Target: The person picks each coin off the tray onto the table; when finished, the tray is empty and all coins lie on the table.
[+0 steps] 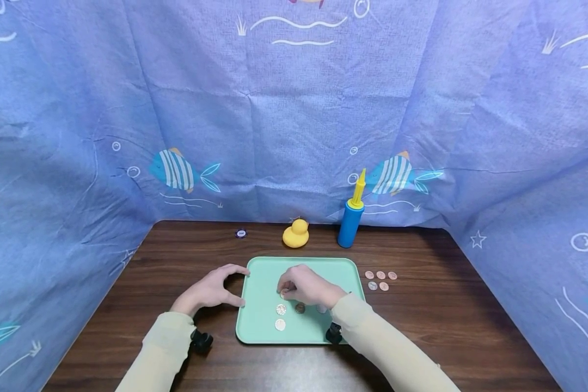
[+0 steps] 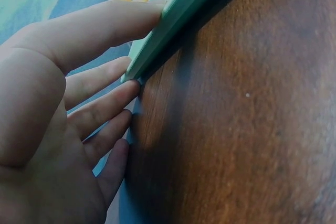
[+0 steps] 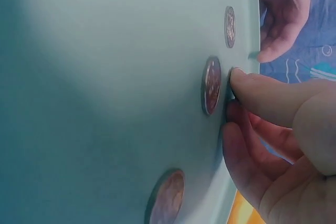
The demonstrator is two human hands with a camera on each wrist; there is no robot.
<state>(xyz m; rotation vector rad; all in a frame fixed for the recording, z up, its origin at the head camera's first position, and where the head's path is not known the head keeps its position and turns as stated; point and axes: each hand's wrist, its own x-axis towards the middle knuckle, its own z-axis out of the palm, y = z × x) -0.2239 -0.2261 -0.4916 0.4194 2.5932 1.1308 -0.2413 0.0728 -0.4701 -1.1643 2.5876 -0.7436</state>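
Observation:
A mint-green tray lies on the dark wooden table. My left hand is spread at its left edge, thumb and fingertips touching the rim, as the left wrist view of the hand also shows. Over the tray, my right hand pinches a coin between thumb and fingertips, close to the surface; the fingers hide most of it. Several other coins lie flat nearby: a silvery coin, a pale coin below it, a brown coin, and one partly hidden coin beside my right wrist.
Several copper-coloured coins lie in two rows on the table right of the tray. Behind the tray stand a yellow rubber duck and a blue hand pump with a yellow nozzle. A dark poker chip lies at back left.

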